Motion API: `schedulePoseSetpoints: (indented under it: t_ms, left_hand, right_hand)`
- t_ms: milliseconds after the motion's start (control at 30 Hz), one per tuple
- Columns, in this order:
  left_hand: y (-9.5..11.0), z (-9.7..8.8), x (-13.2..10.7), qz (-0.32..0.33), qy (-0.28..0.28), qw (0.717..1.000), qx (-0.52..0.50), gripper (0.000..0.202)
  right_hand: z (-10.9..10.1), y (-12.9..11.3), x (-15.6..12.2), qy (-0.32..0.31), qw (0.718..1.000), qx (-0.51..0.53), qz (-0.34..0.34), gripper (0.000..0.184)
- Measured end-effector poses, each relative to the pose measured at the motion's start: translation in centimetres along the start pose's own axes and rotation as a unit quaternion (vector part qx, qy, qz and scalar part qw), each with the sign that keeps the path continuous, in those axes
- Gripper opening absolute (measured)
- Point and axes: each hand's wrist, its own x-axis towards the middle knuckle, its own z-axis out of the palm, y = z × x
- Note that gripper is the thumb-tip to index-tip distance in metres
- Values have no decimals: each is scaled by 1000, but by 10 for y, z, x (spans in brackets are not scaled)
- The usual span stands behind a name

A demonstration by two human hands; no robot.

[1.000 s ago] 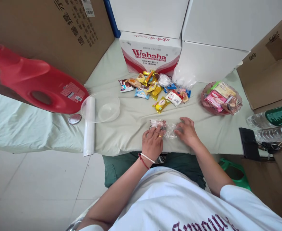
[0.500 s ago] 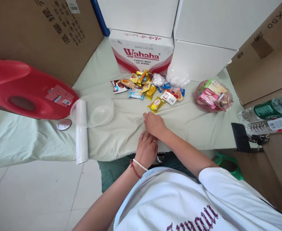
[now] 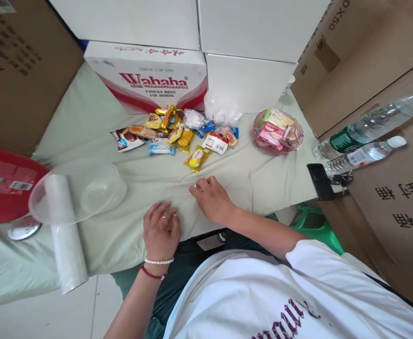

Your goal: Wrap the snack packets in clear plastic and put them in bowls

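My left hand (image 3: 160, 230) lies on the pale green cloth (image 3: 256, 179) near the front edge, fingers stretched out and holding nothing. My right hand (image 3: 211, 200) rests just right of it, fingers curled down onto the cloth; a bit of clear plastic seems to show at the fingertips, the rest hidden. A yellow snack packet (image 3: 196, 157) lies just beyond the right hand. Behind it is a pile of several wrapped snacks (image 3: 171, 132). A pink bowl (image 3: 263, 147) with packets in it stands at the right.
A clear plastic bowl (image 3: 86, 190), a roll of plastic film (image 3: 65, 240), a metal lid (image 3: 25, 228) and a red jug (image 3: 2, 188) are at the left. A Wahaha box (image 3: 150, 80) and white and cardboard boxes stand behind. Two water bottles (image 3: 365, 125), a black phone (image 3: 321, 181) and a green stool (image 3: 315, 226) are at the right.
The clear packet both hands held a second ago is out of sight. My right hand crossed left then drew back; my left hand moved left and lies flat. The camera turned right.
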Motion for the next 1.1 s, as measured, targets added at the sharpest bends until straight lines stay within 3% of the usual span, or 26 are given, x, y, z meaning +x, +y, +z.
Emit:
schedulePoseSetpoints:
  t_ms: [100,167,300,400,467,533,633,733,833,933,1100]
  left_hand:
    - [0,16,4,15,-11,1000,15,13]
    - [0,22,2,21,-11,999,36,13]
    - [1,24,-3,34,-7,998,50,15]
    - [1,24,-3,34,1,998,51,16]
    - [1,24,-2,30,-1,998,50,16]
    - [2,24,0,22,-7,999,47,16]
    - [2,24,2,17,-14,999,43,16]
    - [4,23,2,26,-16,998,49,16]
    - [5,22,2,34,-9,997,62,16]
    - [5,22,2,47,-4,996,72,17]
    - [5,22,0,58,3,995,80,18]
  right_hand:
    - [-9,28,-9,66,990,113,43,41]
    - [-19,59,-18,132,960,234,85,37]
    - [-61,158,-48,296,841,421,167,24]
    - [-105,245,-68,445,752,447,190,21]
    - [-131,293,-70,487,721,453,197,23]
    - [-150,324,-57,448,728,479,200,21]
    - [-162,343,-14,347,769,499,200,15]
    - [-162,349,38,270,808,483,203,46]
    - [-155,360,77,186,847,440,233,39]
    - [-146,378,97,133,889,362,248,24]
    - [-133,391,109,73,962,205,163,19]
